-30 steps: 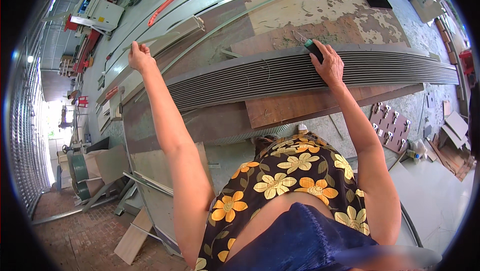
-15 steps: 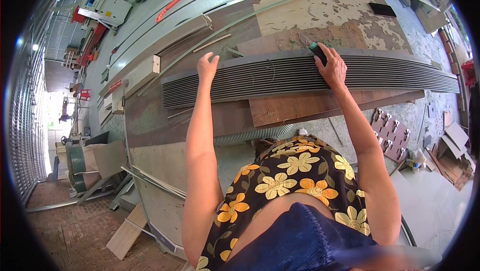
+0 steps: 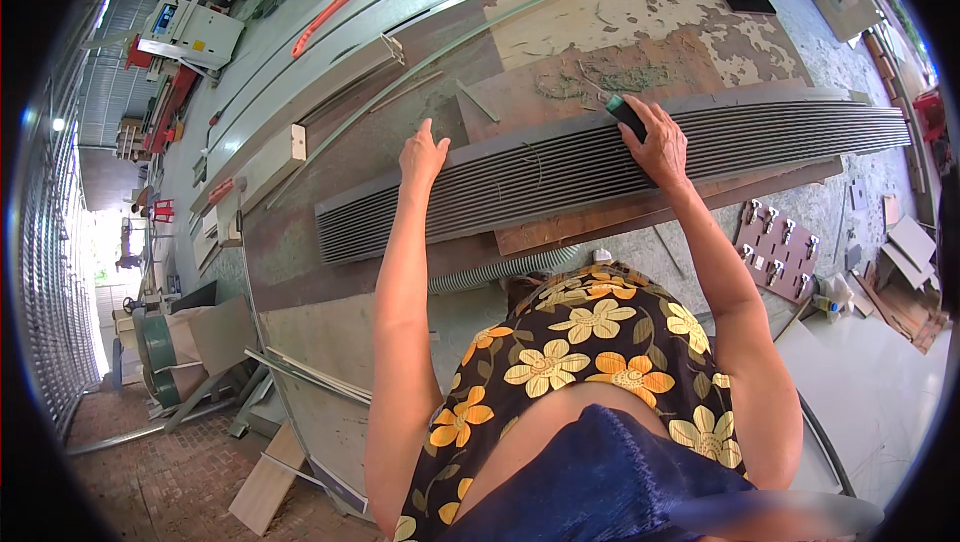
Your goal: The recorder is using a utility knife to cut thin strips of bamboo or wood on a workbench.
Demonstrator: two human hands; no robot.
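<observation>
A long, dark grey ribbed panel (image 3: 560, 177) lies slanting across the worktable. My right hand (image 3: 660, 147) rests over its far edge, fingers wrapped round a small black block-like tool (image 3: 629, 122) with a green end. The tool's exact kind is unclear. At the panel's far edge, towards its left part, is my left hand (image 3: 424, 155), open and empty, with index finger and thumb apart. Whether it touches the panel I cannot tell. Thin curled shavings (image 3: 545, 164) lie on the ribs.
Beyond the panel are a thin green strip (image 3: 478, 100) and a heap of greenish shavings (image 3: 640, 79) on the worn table boards. A black flat object (image 3: 747, 2) lies at the far right. A brown board with metal hinges (image 3: 778, 252) stands right of me.
The ribbed panel has turned slightly, its left end now nearer me and its right end farther away. My left hand has shifted slightly nearer me; the right hand still holds the tool.
</observation>
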